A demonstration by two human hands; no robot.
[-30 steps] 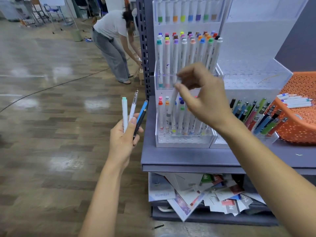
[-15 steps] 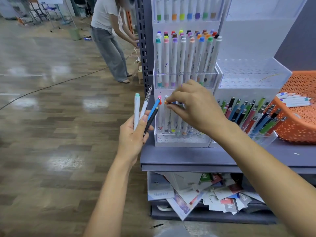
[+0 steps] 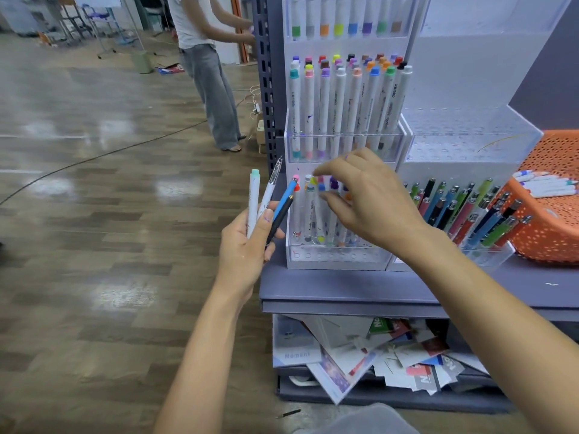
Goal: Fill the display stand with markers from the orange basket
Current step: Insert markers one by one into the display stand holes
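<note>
At the lower tier of the display stand (image 3: 332,257), we find the right hand (image 3: 372,202) loose-fingered, apparently empty; upright markers (image 3: 253,197) gripped in the left hand (image 3: 244,250) stand just left of it.

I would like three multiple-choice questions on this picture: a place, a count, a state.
1. Where is the orange basket? A on the floor; B on a chair; C on the shelf, right of the display stand.
2. How many pens does the left hand hold? A two; B four; C six.
3. How do the markers in the stand sit? A upright, caps up; B lying flat; C uncapped.
Answers: C, it rests on the shelf; B, four barrels fan out of the grip; A, coloured caps top them.
</note>
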